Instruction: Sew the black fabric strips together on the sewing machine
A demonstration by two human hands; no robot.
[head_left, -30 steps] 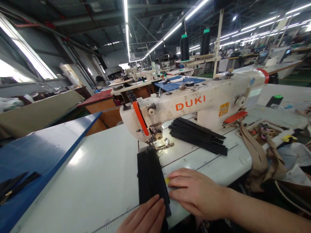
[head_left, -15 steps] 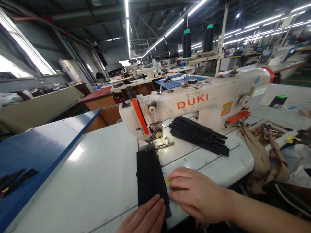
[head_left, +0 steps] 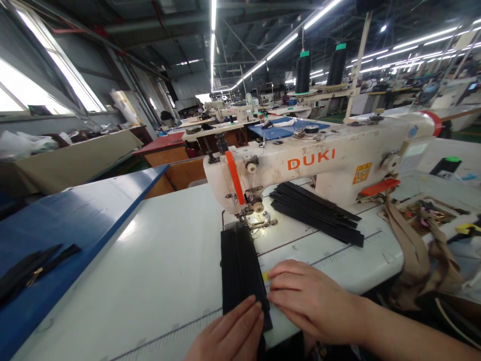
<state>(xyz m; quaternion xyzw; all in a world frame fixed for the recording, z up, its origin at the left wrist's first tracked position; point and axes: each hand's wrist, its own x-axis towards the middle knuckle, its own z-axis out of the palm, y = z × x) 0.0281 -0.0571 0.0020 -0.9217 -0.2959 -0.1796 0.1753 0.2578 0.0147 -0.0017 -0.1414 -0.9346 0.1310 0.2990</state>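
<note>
A black fabric strip (head_left: pixel 244 273) with a folded or layered lengthwise edge lies on the pale table, its far end under the presser foot of the DUKI sewing machine (head_left: pixel 311 163). My left hand (head_left: pixel 231 331) rests on the strip's near end, fingers stretched out flat and close together. At the strip's right edge is my right hand (head_left: pixel 315 301), fingers bent and pressed together; its thumb is hidden, as is anything inside the grasp. A fanned stack of black strips (head_left: pixel 315 210) lies under the machine's arm.
A ruler scale (head_left: pixel 169 336) runs along the table's front edge. On the right stands a tray (head_left: pixel 421 208) of small parts, with beige straps (head_left: pixel 404 250) hanging over the edge. The blue table (head_left: pixel 108 210) at left bears dark zipper-like pieces (head_left: pixel 41 271). Thread cones (head_left: pixel 302 72) stand behind.
My view has turned slightly left, so the scene sits further right. The black strip has slid a little toward the machine, with my left hand still on it. My right hand stays beside it.
</note>
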